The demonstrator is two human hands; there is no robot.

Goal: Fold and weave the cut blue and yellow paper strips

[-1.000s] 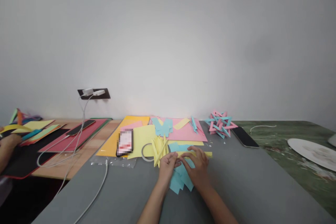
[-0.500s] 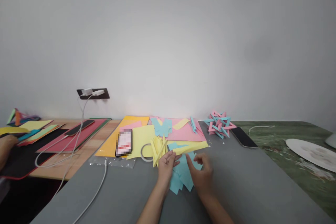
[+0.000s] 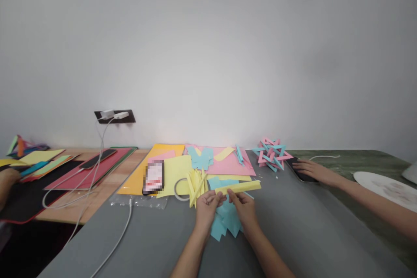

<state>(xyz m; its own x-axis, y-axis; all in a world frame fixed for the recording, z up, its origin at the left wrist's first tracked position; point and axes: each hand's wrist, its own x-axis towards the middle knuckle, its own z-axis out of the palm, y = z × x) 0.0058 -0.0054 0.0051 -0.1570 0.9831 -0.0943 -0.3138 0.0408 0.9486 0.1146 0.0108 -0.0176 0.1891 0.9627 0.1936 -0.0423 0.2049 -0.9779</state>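
Between my two hands is a folded yellow paper strip (image 3: 247, 186), raised a little above the desk. My left hand (image 3: 207, 204) pinches its left end. The thumb and fingers of my right hand (image 3: 243, 206) are closed on its middle, and the far end sticks out to the right. Below the hands lie blue paper pieces (image 3: 224, 221), partly covered by them. A bundle of folded yellow strips (image 3: 196, 184) lies just beyond my left hand, with a roll of tape (image 3: 178, 191) beside it.
A pink-and-blue paper star model (image 3: 273, 154) stands at the back right. Another person's hand (image 3: 309, 169) rests on a black phone (image 3: 293, 167) there. Pink sheets (image 3: 234, 165), a second phone (image 3: 153, 178) and a white cable (image 3: 120, 236) lie about. At far left is a co-worker's hand (image 3: 8, 184).
My right hand has moved in and closed on the yellow strip, which has swung more level. Another person's arm has come in from the right onto the black phone.
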